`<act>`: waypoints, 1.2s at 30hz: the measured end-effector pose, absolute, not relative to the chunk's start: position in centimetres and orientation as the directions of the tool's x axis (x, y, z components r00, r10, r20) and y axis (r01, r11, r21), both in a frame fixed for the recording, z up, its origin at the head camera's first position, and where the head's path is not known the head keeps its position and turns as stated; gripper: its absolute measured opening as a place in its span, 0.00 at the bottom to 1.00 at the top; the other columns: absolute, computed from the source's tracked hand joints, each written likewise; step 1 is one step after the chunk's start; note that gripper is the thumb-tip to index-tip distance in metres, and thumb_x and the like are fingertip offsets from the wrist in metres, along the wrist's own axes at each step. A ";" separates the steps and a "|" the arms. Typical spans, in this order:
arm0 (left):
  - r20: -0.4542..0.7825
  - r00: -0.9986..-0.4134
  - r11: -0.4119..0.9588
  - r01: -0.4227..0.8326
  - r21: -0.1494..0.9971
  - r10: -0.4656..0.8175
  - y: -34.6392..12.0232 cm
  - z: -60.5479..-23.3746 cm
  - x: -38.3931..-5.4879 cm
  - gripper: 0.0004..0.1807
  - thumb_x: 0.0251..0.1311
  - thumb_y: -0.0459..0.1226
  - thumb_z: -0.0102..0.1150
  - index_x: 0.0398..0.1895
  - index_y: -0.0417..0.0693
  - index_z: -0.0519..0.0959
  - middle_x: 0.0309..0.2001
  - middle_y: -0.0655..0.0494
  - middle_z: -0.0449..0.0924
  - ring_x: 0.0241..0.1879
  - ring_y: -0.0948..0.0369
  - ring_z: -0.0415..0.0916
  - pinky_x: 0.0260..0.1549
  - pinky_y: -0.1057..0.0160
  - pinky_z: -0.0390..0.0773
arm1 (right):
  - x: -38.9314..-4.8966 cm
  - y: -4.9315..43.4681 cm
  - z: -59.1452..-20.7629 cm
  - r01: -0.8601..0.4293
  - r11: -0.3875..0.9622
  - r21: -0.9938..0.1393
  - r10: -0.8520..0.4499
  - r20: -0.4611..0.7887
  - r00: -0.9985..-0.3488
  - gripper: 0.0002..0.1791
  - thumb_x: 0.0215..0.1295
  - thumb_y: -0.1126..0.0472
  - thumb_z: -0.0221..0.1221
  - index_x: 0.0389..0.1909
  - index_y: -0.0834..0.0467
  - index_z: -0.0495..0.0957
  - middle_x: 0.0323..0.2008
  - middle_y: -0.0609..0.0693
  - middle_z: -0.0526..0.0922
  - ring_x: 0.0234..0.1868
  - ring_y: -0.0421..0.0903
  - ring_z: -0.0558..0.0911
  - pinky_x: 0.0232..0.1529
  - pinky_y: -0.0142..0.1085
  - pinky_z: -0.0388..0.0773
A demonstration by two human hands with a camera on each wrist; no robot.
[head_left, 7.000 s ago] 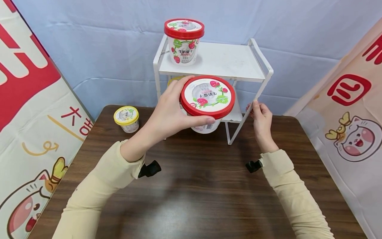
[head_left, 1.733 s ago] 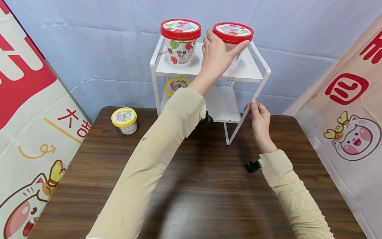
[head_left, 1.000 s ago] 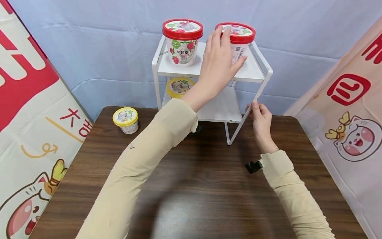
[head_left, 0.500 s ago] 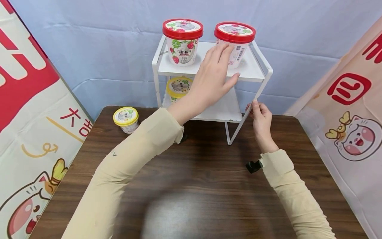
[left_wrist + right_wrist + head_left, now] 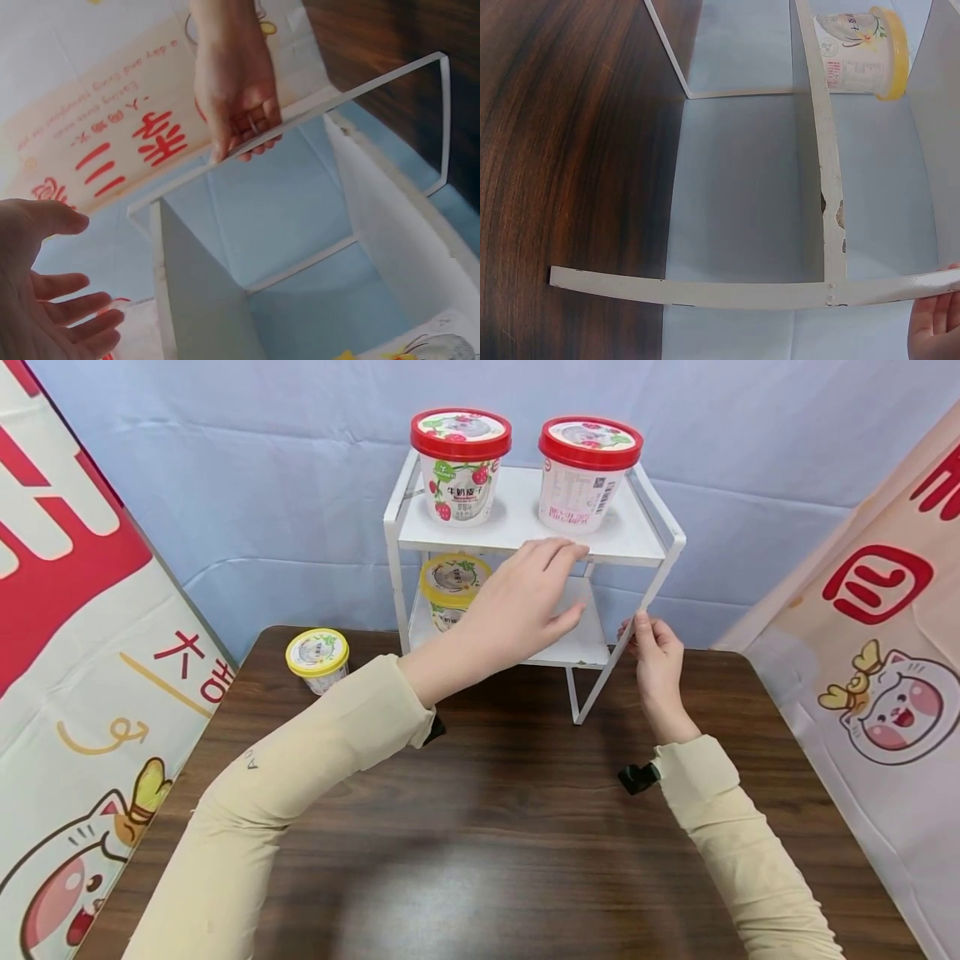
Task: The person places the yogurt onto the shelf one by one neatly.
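Note:
My left hand (image 5: 517,610) is in front of the white two-tier shelf (image 5: 525,550), its fingers loosely bent and holding nothing. In the left wrist view the same hand (image 5: 64,292) has spread, relaxed fingers. My right hand (image 5: 657,664) pinches the shelf's front right leg between thumb and fingers. On the top tier stand two red-lidded tubs with strawberry print, one at the left (image 5: 459,485) and one at the right (image 5: 577,497). A yellow-lidded tub (image 5: 452,581) sits on the lower tier at the left, partly hidden by my left hand.
A smaller yellow-lidded tub (image 5: 318,656) stands on the brown wooden table (image 5: 510,827), left of the shelf. A pale blue cloth (image 5: 300,485) hangs behind. Printed panels (image 5: 885,627) flank both sides of the table.
My left hand carried a red-lidded tub onto the right of the top tier, let it go, and drew back down and toward me. The right hand stays on the leg.

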State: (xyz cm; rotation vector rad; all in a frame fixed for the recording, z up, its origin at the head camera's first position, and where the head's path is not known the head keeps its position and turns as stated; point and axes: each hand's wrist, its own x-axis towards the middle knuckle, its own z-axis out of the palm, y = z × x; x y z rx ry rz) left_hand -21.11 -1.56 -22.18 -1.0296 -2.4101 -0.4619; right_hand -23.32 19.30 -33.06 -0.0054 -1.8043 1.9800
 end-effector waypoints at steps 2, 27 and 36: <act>0.530 -0.598 0.650 0.752 0.111 0.601 -1.8 -22.7 -21.0 0.27 0.59 0.44 0.55 0.59 0.39 0.66 0.56 0.49 0.69 0.56 0.56 0.65 0.56 0.65 0.65 | -23.2 19.2 -33.0 -0.325 -0.026 -0.945 0.331 0.299 -0.895 0.12 0.68 0.61 0.49 0.27 0.61 0.74 0.25 0.45 0.77 0.30 0.39 0.75 0.35 0.27 0.73; 0.275 -0.629 0.647 0.762 0.033 0.727 -4.1 -27.2 -19.7 0.27 0.59 0.45 0.53 0.59 0.40 0.66 0.53 0.50 0.71 0.51 0.56 0.70 0.51 0.61 0.69 | -24.0 19.8 -34.1 -0.326 0.016 -0.945 0.347 0.311 -0.885 0.12 0.67 0.57 0.50 0.26 0.57 0.75 0.25 0.43 0.78 0.30 0.38 0.76 0.37 0.27 0.72; 0.193 -0.620 0.629 0.777 0.018 0.760 -4.7 -28.7 -19.2 0.25 0.60 0.45 0.52 0.57 0.40 0.68 0.51 0.50 0.72 0.51 0.56 0.70 0.53 0.62 0.68 | -24.1 19.8 -34.1 -0.326 0.009 -0.945 0.349 0.308 -0.885 0.12 0.67 0.58 0.50 0.27 0.59 0.75 0.24 0.43 0.78 0.30 0.38 0.76 0.36 0.27 0.72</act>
